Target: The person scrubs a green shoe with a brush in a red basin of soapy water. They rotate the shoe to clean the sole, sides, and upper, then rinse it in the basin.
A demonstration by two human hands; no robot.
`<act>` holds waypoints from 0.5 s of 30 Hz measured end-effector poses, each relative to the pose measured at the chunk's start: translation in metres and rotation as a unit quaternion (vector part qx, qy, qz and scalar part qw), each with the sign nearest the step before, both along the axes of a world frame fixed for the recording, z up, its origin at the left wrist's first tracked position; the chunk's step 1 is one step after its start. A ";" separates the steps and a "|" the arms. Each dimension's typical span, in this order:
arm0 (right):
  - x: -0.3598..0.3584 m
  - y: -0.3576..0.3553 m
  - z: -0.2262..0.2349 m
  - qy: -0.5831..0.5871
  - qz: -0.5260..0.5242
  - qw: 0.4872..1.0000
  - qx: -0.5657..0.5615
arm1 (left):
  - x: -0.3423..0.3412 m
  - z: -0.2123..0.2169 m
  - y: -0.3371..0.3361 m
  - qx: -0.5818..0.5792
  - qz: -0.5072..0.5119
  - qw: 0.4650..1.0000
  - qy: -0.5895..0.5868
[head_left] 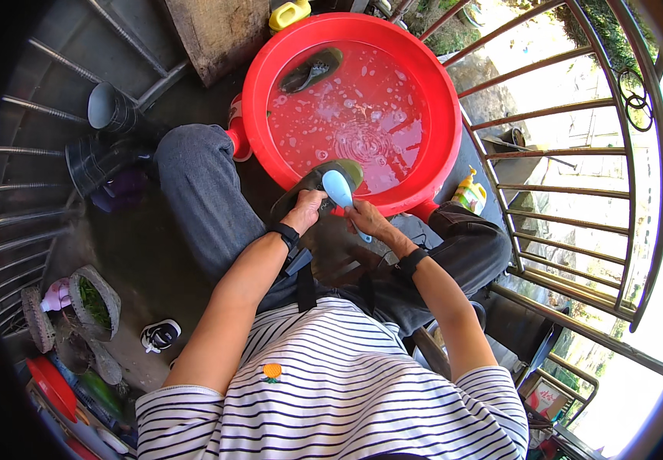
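Railed outdoor corner, metal railing (554, 152) to your right, red tub (257, 115) of sudsy water before you with a second shoe (301, 77) in it toward the far left. Your left hand (306, 211) grips the near side of a dark shoe (312, 182) at the tub's near rim. Your right hand (370, 218) clasps the light-blue brush (337, 188), its head over that shoe, contact unclear.

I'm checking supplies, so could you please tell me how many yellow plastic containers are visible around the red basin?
2: one yellow container just past the far-left rim of the red basin, another container to its right. More could be hidden behind it.
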State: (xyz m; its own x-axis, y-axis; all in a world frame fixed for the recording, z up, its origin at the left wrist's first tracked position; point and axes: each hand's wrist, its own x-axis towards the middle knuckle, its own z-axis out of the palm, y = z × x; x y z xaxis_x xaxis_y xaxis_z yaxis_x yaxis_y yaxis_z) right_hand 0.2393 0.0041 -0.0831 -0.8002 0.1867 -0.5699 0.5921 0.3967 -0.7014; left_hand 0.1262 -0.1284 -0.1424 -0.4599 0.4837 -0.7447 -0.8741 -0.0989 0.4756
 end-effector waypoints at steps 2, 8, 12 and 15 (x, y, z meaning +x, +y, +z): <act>-0.003 0.006 0.000 0.021 0.052 0.992 0.111 | 0.002 -0.002 -0.002 -0.025 -0.030 0.999 0.033; -0.017 -0.002 0.014 0.002 -0.047 0.968 0.248 | 0.006 0.001 -0.002 -0.102 -0.024 0.989 0.107; -0.020 -0.031 0.016 0.038 -0.119 0.964 0.235 | 0.000 0.004 -0.003 -0.128 -0.058 0.985 0.097; -0.019 -0.033 0.016 0.050 -0.046 0.989 0.130 | 0.002 0.008 -0.004 -0.120 -0.058 0.979 0.155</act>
State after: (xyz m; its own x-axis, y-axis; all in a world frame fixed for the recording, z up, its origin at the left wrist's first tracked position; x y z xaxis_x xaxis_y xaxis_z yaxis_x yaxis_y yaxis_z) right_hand 0.2204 -0.0287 -0.0673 -0.8225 0.3918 -0.4122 0.5675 0.5194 -0.6389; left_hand 0.1285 -0.1325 -0.1341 -0.6339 0.3745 -0.6766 -0.6827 0.1400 0.7171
